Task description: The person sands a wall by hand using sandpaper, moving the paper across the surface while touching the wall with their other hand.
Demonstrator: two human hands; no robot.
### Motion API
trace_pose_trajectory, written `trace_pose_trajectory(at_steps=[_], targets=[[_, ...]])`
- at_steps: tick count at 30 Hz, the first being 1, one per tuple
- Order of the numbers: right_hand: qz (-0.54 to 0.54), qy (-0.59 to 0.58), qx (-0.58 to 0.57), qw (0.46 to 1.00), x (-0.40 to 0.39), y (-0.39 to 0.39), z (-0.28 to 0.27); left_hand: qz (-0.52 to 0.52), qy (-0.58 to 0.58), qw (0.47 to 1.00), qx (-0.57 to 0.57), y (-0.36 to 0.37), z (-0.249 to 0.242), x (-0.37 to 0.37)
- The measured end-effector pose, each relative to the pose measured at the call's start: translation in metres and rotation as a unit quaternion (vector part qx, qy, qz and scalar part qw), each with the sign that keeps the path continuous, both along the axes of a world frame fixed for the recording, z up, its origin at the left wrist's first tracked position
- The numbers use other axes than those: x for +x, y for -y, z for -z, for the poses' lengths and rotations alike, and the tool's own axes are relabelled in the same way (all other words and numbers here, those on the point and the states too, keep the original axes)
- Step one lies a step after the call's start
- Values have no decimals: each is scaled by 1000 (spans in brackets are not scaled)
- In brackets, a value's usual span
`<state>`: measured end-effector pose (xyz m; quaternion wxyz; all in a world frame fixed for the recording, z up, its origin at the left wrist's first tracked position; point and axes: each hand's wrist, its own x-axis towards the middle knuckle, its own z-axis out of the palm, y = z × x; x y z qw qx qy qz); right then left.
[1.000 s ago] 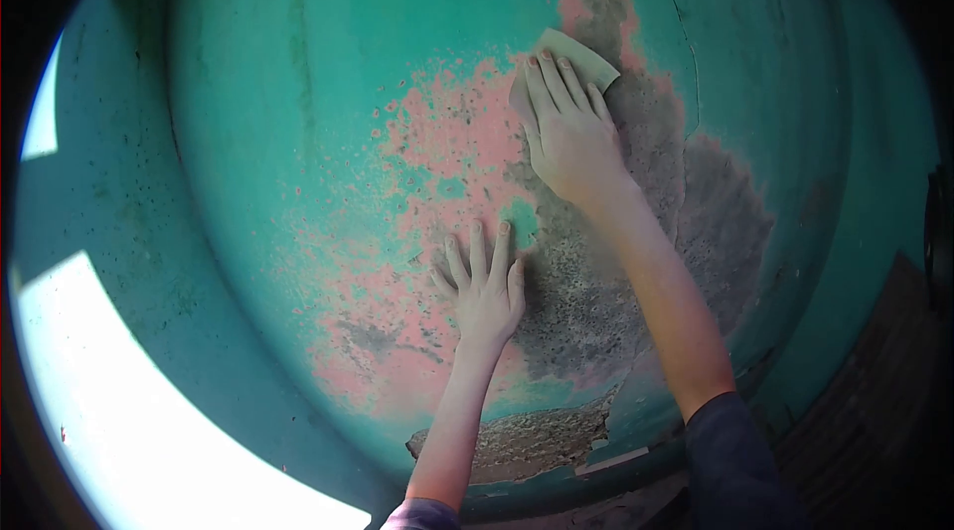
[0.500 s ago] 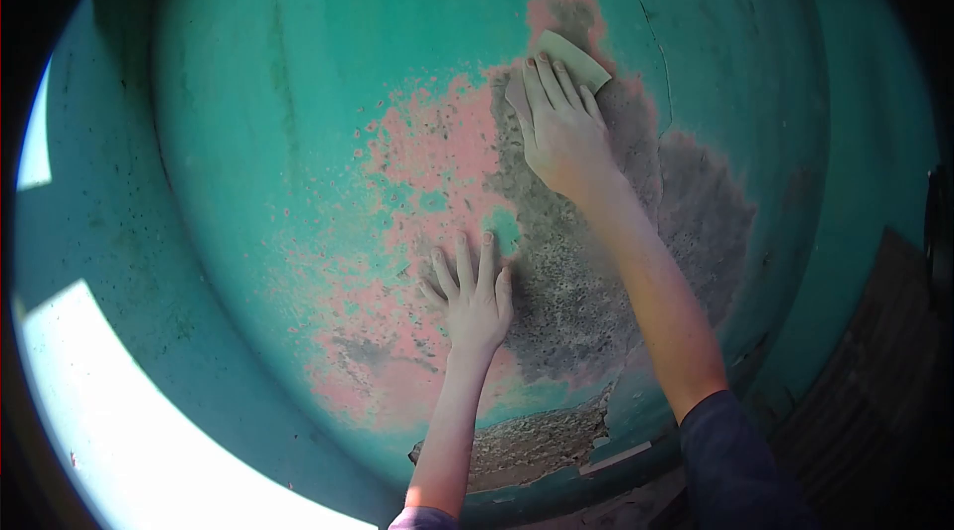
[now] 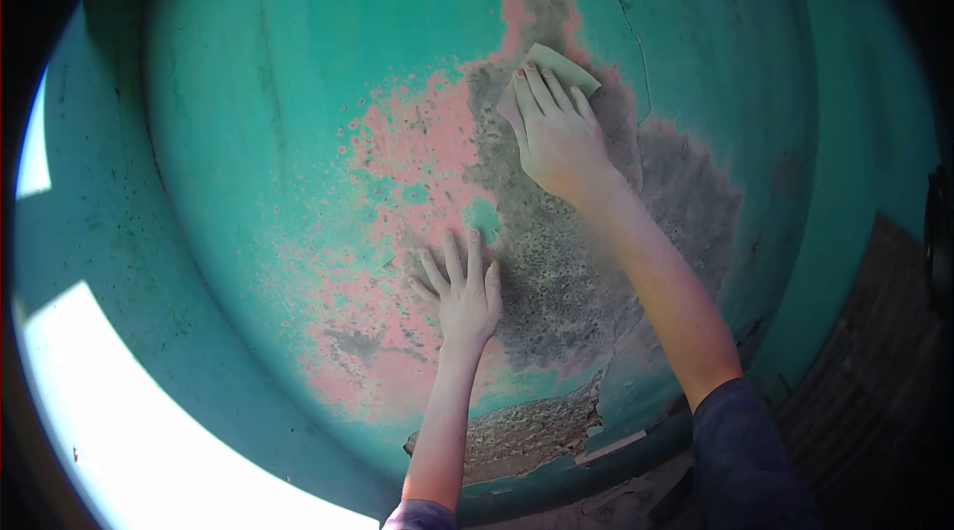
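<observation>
My right hand [image 3: 561, 138] presses a pale sheet of sandpaper [image 3: 564, 70] flat against the wall [image 3: 258, 123], its fingers laid over the sheet. The paper sticks out past the fingertips and on both sides. Beneath it lies a bare grey patch [image 3: 556, 302] of the wall, bordered by pink. Lower and to the left, my left hand [image 3: 465, 302] rests with spread fingers on the wall, over pink, speckled paint [image 3: 417, 143]. Pale dust coats both hands.
A thin crack [image 3: 633, 28] runs down the green wall at upper right. Near the bottom, a broken area [image 3: 537, 436] shows rough material, with a pale strip [image 3: 611, 449] beside it. Bright sunlight [image 3: 129, 411] falls at lower left.
My right hand and the sandpaper have slid slightly downward across the grey patch. The view has shifted a little, and my left hand keeps its place on the wall.
</observation>
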<state>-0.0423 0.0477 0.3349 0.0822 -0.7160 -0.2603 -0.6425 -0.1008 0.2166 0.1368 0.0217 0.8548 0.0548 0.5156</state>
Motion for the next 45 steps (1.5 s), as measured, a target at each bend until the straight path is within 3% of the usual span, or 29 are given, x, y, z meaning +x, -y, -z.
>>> trace_pose_trajectory(at_steps=[4, 8, 10, 13, 17, 22, 26, 31, 37, 43, 45], targets=[[17, 15, 13, 1000, 3, -10, -32, -6, -9, 1000, -12, 4, 0, 3], [4, -2, -18, 1000, -4, 3, -9, 9, -31, 999, -40, 14, 0, -4], [16, 7, -25, 1000, -4, 4, -10, 1, -102, 993, -64, 20, -1, -6], [28, -28, -21, 999, -6, 0, -29, 3, -43, 996, -75, 29, 4, 5], [15, -18, -39, 999, -4, 10, -7, 39, -41, 991, -123, 45, 2, 1], [3, -21, -36, 999, -6, 7, -33, 40, -28, 989, -142, 56, -3, -1], [-10, -1, -37, 999, 1, 12, -6, 49, -18, 988, -147, 60, -6, -10], [1, 12, -27, 1000, 0, 5, -33, 46, -25, 989, -139, 60, -10, -12], [-33, -10, -67, 997, -6, 21, 38, 45, -22, 992, -117, 53, -8, -18], [-71, 2, -11, 997, 4, 15, 3, 10, -57, 994, -98, 29, 1, -21], [-81, -12, -16, 997, 2, 9, 33, 1, -40, 995, -92, 15, 20, -16]])
